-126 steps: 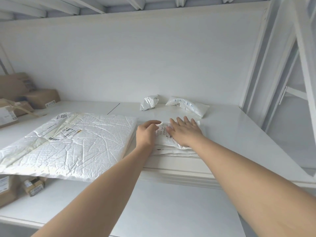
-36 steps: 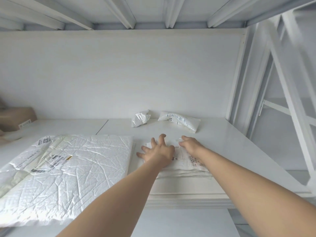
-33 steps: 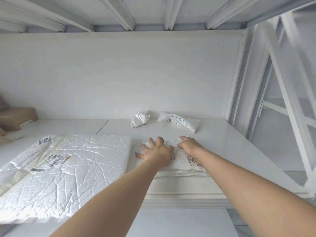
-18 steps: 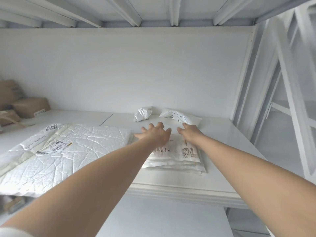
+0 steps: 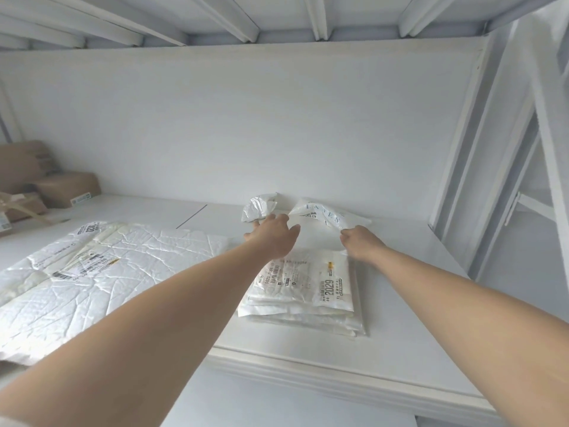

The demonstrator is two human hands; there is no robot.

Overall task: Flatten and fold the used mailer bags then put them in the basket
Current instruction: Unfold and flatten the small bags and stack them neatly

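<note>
The right hand [image 5: 358, 241] was clenched on the near edge of a white mailer [image 5: 320, 223], pinching it and lifting that edge off the shelf [image 5: 400, 303] near the back wall. The left hand [image 5: 274, 234] lay flat with its fingers spread, touching the same mailer's left side; a crumpled bag [image 5: 258, 206] sat just beyond its fingertips. Just below both hands rested a folded stack [image 5: 301, 291], and a large padded mailer [image 5: 107, 272] lay to the left.

Two hands: left [image 5: 272, 234], right [image 5: 358, 241]. Loose mailer bags: three. Folded stack [image 5: 303, 291]: one. Cardboard boxes: about three.
</note>
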